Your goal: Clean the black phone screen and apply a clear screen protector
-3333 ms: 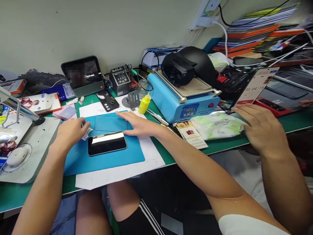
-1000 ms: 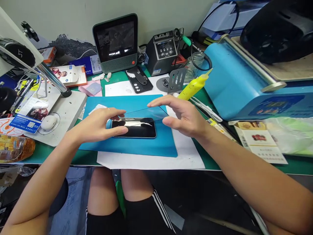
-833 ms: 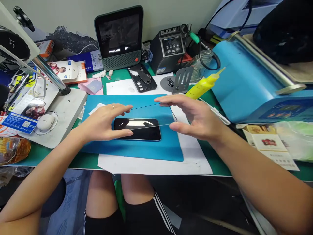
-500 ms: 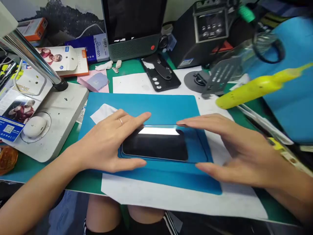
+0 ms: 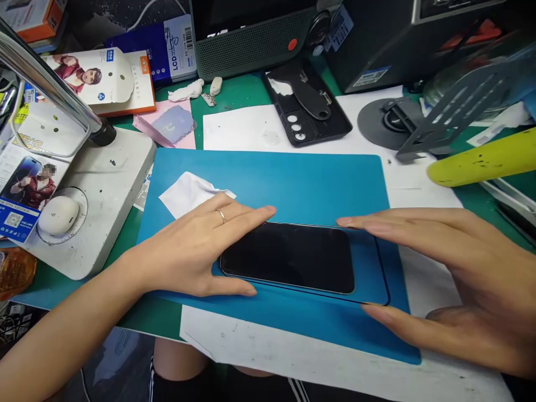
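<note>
A dark phone point(image 5: 288, 259) lies screen up on a blue mat point(image 5: 318, 178). Over it is a clear screen protector point(image 5: 371, 268) with a thin black border, reaching past the phone's right end. My left hand point(image 5: 201, 245), with a ring, holds the protector's left part, index finger at the far long edge and thumb at the near one. Gripping the right part by the same two edges, my right hand point(image 5: 452, 279) has its fingertips and thumb apart across the width. The protector's left end is hidden under my left hand. Whether it touches the phone I cannot tell.
A white cloth point(image 5: 184, 192) rests on the mat's left. Behind are a black phone case point(image 5: 307, 106), a grey stand point(image 5: 393, 123) and a speaker-like box point(image 5: 255, 44). A lamp base point(image 5: 113, 184) stands left, a yellow tube point(image 5: 486, 159) right.
The view has shifted closer to the mat. The bright reflection on the glass is gone, and the protector looks lower over the phone. Both hands keep their hold.
</note>
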### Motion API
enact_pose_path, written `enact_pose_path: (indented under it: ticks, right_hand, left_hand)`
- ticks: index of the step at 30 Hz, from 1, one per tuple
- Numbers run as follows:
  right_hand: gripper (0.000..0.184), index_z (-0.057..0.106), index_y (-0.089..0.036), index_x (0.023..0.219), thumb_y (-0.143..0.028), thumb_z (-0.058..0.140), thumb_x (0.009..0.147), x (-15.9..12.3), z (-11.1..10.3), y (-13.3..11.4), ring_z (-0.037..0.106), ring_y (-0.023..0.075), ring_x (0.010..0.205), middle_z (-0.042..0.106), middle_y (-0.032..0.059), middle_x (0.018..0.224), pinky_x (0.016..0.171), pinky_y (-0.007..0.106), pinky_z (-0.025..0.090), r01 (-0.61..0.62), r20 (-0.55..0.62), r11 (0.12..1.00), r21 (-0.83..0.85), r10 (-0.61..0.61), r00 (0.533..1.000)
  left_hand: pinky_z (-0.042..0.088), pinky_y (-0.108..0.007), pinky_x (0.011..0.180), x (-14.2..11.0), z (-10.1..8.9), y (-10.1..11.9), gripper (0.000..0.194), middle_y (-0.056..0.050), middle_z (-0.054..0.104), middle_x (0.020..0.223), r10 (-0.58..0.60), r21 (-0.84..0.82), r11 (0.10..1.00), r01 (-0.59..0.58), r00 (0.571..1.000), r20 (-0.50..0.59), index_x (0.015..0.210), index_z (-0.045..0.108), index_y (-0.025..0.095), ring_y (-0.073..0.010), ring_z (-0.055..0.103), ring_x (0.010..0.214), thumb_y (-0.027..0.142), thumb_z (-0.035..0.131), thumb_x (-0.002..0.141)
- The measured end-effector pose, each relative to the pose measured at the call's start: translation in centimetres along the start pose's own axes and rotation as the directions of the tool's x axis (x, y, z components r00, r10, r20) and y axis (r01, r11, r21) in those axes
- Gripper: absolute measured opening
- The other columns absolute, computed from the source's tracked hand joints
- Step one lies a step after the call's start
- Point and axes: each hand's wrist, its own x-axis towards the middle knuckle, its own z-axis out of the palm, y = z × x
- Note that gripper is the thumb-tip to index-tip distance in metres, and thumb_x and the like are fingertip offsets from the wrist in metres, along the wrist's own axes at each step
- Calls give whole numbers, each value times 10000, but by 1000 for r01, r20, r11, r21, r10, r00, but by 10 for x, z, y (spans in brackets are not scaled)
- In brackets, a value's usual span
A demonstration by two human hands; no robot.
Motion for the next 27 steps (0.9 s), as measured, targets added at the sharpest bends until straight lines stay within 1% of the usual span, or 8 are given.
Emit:
enact_pose_path:
  ticks: [2,4,8,12,17,21,24,27]
  right_hand:
    - [746,366,-315,1654,-446,653,977,2,0,-1,666,324,1172,734,102,1269,916,500,580,66,11,997,40,-66,998]
    - [760,362,-279,1660,-410,665,975,2,0,-2,657,328,1173,722,115,1272,919,505,563,100,7,994,50,-100,995]
    - [767,353,-268,1665,-416,659,977,3,1,-2,647,331,1177,713,113,1273,921,514,546,117,17,992,38,-117,993]
    - [770,350,-252,1667,-395,662,978,4,3,-3,641,330,1184,707,117,1278,920,503,542,140,35,990,24,-140,989]
    - [756,372,-228,1661,-395,649,977,3,2,0,648,348,1156,700,135,1275,907,521,536,148,52,989,-15,-147,988]
    - [750,356,-240,1669,-403,624,988,1,1,2,651,348,1138,694,135,1261,886,519,542,150,66,988,-36,-148,987]
    - [743,348,-248,1671,-422,601,995,0,2,3,649,348,1126,688,137,1252,864,517,547,155,75,987,-53,-151,986]
    - [741,354,-255,1668,-431,598,990,1,3,2,651,353,1098,696,137,1224,845,523,551,161,70,985,-68,-156,985]
  left_hand:
    - [382,-575,1195,0,1,-3,884,-174,667,1368,-2,0,1000,2,1000,2,1619,324,168,-330,614,1231,552,740,939]
    - [405,-573,1173,0,2,-5,882,-171,678,1342,-10,4,1000,10,1000,1,1611,345,173,-334,611,1213,577,739,932]
    - [416,-575,1171,1,3,-7,854,-161,664,1390,-1,-3,1000,1,1000,-6,1608,367,207,-336,608,1230,548,758,929]
    - [405,-604,1184,0,3,-6,840,-178,633,1454,23,20,1000,-23,1000,1,1603,379,189,-349,589,1272,520,761,933]
    - [446,-584,1157,0,4,-6,798,-197,642,1433,43,41,998,-42,999,-17,1563,435,145,-347,594,1260,524,752,937]
    - [456,-576,1150,0,4,-5,752,-203,640,1439,50,56,997,-49,999,-16,1541,459,128,-345,597,1255,486,749,947]
    - [473,-556,1140,0,4,-5,754,-209,650,1421,60,47,997,-59,998,-27,1513,484,102,-342,603,1244,511,753,940]
    - [452,-569,1164,-1,4,-4,733,-202,646,1430,47,24,999,-46,998,-29,1506,484,121,-338,606,1262,496,759,940]
